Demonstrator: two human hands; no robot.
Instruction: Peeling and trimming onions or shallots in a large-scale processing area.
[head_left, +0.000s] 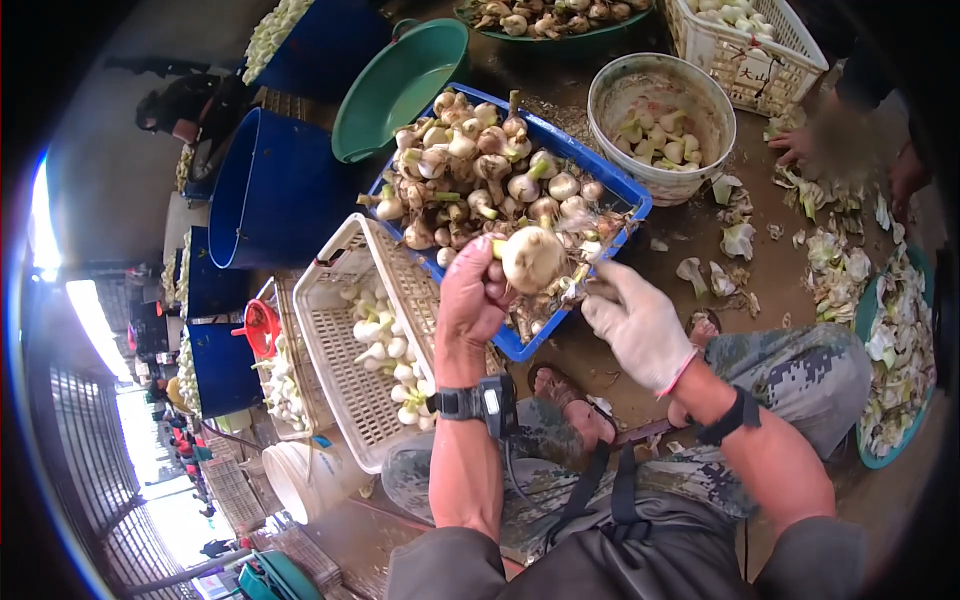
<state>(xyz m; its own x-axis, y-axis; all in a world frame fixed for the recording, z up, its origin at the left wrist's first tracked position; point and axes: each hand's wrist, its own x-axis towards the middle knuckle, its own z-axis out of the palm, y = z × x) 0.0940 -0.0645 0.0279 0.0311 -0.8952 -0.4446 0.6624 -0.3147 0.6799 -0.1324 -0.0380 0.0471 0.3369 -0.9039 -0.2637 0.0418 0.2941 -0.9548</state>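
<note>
My bare left hand (474, 296) grips a garlic bulb (532, 259) by its short green stem, with the root end turned up toward me. The bulb is over a blue plastic tray (551, 330) heaped with unpeeled, soil-stained garlic bulbs (465, 157). On my right hand (637, 322) is a white glove. Its fingers are bent at the tray's near right edge, close to root scraps and skins. Whether anything small is between those fingers cannot be made out. A white plastic crate (360, 442) left of the tray contains cleaned white bulbs (386, 341).
A white bucket (652, 187) with trimmed bulbs stands beyond the tray, near a green basin (352, 120). Blue tubs (232, 195) line the left. Another person's hand (791, 144) is among peeled skins at right. A teal basin (862, 450) holds more skins.
</note>
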